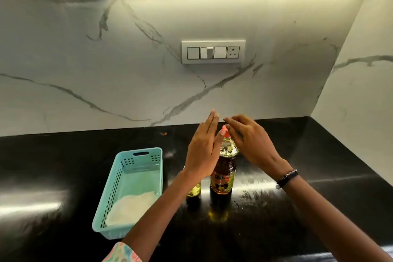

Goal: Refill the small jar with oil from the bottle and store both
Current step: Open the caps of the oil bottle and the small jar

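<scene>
Left hand: my left hand point(202, 151) is raised beside the bottle's neck, fingers straight, gripping nothing.
Right hand: my right hand point(248, 140) hovers over the red cap point(225, 133), fingers loosely spread, holding nothing.
Bottle: the oil bottle point(223, 173) stands upright on the black counter point(319, 198).
Small jar: the small jar point(194, 191) stands just left of the bottle, mostly hidden behind my left wrist.
Basket: a turquoise basket point(119, 183) sits further left, something white inside.

Black counter point(297, 208) (glossy): basket point(139, 156), bottle point(223, 173), jar point(194, 191)
</scene>
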{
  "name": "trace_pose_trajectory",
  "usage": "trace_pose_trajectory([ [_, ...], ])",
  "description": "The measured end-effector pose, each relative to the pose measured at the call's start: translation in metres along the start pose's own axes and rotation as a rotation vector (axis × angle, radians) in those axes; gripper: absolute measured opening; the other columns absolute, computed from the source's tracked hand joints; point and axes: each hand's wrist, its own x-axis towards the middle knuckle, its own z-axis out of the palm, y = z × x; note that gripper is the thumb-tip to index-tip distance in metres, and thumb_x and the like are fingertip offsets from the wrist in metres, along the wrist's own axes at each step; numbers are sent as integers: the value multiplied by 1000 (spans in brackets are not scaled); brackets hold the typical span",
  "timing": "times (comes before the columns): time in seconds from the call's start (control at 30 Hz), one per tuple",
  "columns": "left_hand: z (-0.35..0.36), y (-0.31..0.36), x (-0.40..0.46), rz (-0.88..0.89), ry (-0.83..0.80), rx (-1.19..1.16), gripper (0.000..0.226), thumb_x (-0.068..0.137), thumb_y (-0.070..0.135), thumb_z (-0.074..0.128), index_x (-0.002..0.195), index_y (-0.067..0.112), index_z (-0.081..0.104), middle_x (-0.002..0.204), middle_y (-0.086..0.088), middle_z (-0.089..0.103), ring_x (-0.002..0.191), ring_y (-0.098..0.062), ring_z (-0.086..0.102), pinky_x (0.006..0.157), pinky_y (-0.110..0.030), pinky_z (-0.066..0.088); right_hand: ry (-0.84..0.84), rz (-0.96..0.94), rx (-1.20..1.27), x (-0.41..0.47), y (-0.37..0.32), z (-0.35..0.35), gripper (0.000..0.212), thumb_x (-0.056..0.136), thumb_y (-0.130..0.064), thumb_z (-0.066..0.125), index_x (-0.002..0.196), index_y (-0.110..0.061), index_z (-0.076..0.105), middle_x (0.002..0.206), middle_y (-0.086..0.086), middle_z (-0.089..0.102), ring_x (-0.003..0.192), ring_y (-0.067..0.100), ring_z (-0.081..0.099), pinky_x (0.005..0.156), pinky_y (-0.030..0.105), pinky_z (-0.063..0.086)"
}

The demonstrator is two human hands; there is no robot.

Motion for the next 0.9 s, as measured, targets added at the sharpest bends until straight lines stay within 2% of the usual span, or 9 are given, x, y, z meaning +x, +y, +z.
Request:
trace_pose_trajectory([
  [0.1, 16, -13, -7, -114, -34, -66, 60, 97, 50, 35, 148, 22, 23, 157, 6, 19, 143, -13, 23, 114, -41, 31, -19, 80, 76, 1, 8, 4, 30, 93, -29, 56, 113, -10, 67, 104, 4, 64, 88, 14, 61, 76, 26, 55],
  [0.2, 29, -19, -15, -169, -92, -84, 71, 92, 54, 47, 149, 22, 19, 156, 6, 21, 141, -12, 26, 113, -41, 31, -46, 115, 91, 3, 10, 8, 28, 87, -26, 65, 107, -8, 70, 99, 5, 65, 81, 9, 61, 72, 13, 49],
  [0.27, 35, -22, -14, -213, -102, -66, 78, 87, 61, 49, 149, 23, 20, 155, 5, 27, 139, -13, 31, 112, -41, 33, -37, 136, 105, 6, 10, 8, 29, 84, -23, 69, 106, -4, 70, 96, 8, 65, 78, 11, 62, 70, 9, 46],
  [0.4, 46, -21, -10, -279, -68, -45, 89, 73, 78, 45, 143, 24, 33, 143, 5, 45, 128, -15, 46, 103, -39, 43, -17, 190, 71, 17, 9, 8, 34, 79, -28, 74, 103, -3, 71, 92, 11, 67, 77, 19, 64, 68, 21, 53],
  [0.57, 53, -22, -6, -255, 18, -29, 78, 71, 76, 48, 131, 26, 47, 122, 7, 59, 108, -12, 58, 93, -37, 50, -41, 246, -4, 25, 7, 10, 39, 78, -37, 73, 95, -1, 73, 86, 12, 68, 71, 19, 61, 66, 26, 54],
  [0.77, 55, -24, -7, -226, 98, -29, 76, 71, 74, 49, 127, 23, 54, 117, 7, 64, 105, -10, 60, 97, -36, 48, -123, 217, -37, 28, 6, 11, 33, 84, -31, 68, 99, -2, 72, 90, 11, 65, 73, 17, 57, 63, 17, 45],
  [0.9, 55, -25, -8, -231, 108, -39, 75, 71, 73, 53, 127, 23, 54, 120, 6, 63, 107, -10, 60, 99, -37, 47, -231, 177, -46, 31, 5, 5, 29, 86, -25, 67, 103, -3, 70, 96, 11, 63, 81, 21, 61, 72, 25, 52],
])
